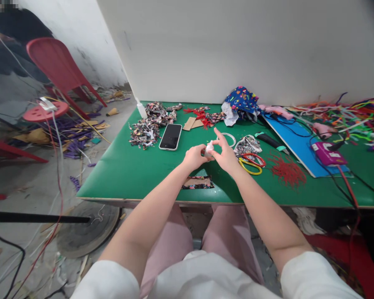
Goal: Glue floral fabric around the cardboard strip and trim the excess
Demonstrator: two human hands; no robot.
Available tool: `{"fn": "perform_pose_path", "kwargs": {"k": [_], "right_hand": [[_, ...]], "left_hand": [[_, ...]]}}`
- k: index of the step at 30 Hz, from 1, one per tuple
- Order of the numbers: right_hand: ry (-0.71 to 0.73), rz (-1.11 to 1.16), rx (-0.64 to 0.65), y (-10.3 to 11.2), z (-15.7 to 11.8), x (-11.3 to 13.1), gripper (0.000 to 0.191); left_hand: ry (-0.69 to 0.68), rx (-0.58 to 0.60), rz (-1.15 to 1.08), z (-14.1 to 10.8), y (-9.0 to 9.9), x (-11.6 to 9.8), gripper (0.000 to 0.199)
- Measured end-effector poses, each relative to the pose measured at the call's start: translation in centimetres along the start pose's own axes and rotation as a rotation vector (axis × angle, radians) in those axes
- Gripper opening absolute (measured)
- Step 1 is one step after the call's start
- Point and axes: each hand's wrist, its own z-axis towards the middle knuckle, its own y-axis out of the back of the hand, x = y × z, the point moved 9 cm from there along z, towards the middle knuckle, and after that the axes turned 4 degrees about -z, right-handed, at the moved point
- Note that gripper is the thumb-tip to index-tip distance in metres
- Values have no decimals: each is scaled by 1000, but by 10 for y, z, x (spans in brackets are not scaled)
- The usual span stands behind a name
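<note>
A small white bottle (209, 148) is between my two hands, above the front part of the green table. My left hand (194, 158) is closed around its lower part. My right hand (227, 157) pinches it from the other side near the top, with one finger stretched upward. Just below my hands lies a flat piece of cardboard edged with dark patterned fabric (198, 182). To the right are scissors with red and yellow handles (251, 164), partly over a bundle of patterned cloth (248, 145), and a white ring (229, 138).
Left on the green table (112, 174) are a phone (171, 137), fabric scraps (146, 131) and another white bottle (141, 109). Rightward lie a utility knife (271, 141), red threads (288, 171), a blue board (294, 141), a purple box with cables (328, 154) and glue guns (277, 111).
</note>
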Motion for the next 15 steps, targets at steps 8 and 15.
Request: {"fn": "perform_pose_path", "kwargs": {"k": [8, 15], "right_hand": [[37, 44, 23, -4, 0, 1, 71], [52, 60, 6, -1, -1, 2, 68]], "left_hand": [[-4, 0, 8, 1, -1, 0, 24], [0, 5, 9, 1, -1, 0, 25]]}}
